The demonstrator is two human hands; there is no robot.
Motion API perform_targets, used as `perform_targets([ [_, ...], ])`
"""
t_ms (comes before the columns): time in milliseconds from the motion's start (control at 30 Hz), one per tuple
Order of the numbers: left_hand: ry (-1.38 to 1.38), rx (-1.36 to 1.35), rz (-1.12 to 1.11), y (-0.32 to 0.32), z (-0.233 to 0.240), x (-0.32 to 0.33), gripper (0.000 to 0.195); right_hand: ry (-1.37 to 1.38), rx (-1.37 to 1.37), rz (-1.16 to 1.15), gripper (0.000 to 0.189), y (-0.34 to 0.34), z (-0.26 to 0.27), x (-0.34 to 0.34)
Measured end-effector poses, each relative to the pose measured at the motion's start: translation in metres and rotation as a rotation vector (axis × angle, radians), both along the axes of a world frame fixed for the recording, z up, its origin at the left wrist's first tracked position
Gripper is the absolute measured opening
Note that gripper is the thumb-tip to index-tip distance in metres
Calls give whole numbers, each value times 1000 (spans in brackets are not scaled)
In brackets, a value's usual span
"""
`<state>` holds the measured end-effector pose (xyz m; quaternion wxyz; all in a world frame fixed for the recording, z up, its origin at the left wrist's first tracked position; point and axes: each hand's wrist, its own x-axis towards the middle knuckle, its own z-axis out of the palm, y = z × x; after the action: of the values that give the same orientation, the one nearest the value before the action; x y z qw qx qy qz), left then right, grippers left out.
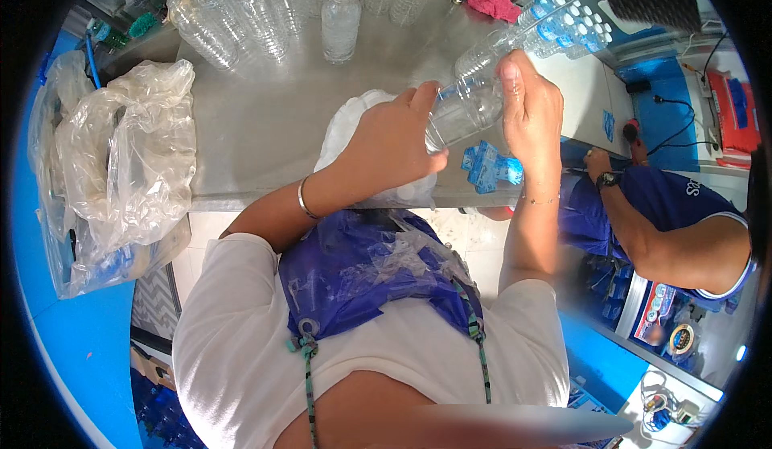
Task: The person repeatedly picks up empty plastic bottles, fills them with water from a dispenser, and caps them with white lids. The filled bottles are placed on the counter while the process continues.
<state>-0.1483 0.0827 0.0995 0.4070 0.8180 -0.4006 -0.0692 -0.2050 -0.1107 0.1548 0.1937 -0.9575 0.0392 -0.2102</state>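
Tilted across the space between my hands is a clear plastic bottle (463, 112) without a label. My left hand (392, 132) holds its lower-left end, thumb and fingers spread around it. At the opposite end, my right hand (534, 102) grips the bottle and hides that end; the skin looks wet. Several blue printed label sleeves (491, 168) lie on the metal table just below the bottle. Partly covered by my left hand and forearm is a white plastic bag (338, 126). Another clear bottle (479, 57) lies behind the held one.
Several clear bottles (256, 23) stand along the back of the metal table (259, 129). Capped, blue-labelled bottles (564, 23) are grouped at back right, beside a pink cloth (493, 5). Crumpled clear plastic bags (129, 159) hang over the left side. A co-worker's arm (633, 226) is at right.
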Motion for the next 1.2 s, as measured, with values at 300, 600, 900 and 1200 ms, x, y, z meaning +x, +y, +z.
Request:
perform_targets([
  [300, 1202, -301, -677, 15, -16, 22, 66, 55, 260, 177, 43, 4, -7, 10],
  [600, 1717, -434, -895, 30, -6, 7, 76, -283, 499, 596, 52, -2, -9, 7],
  [900, 217, 17, -229, 1, -13, -2, 62, 340, 265, 41, 35, -20, -15, -1],
  [1200, -57, -181, -234, -42, -36, -11, 68, -48, 55, -198, 29, -55, -29, -31],
])
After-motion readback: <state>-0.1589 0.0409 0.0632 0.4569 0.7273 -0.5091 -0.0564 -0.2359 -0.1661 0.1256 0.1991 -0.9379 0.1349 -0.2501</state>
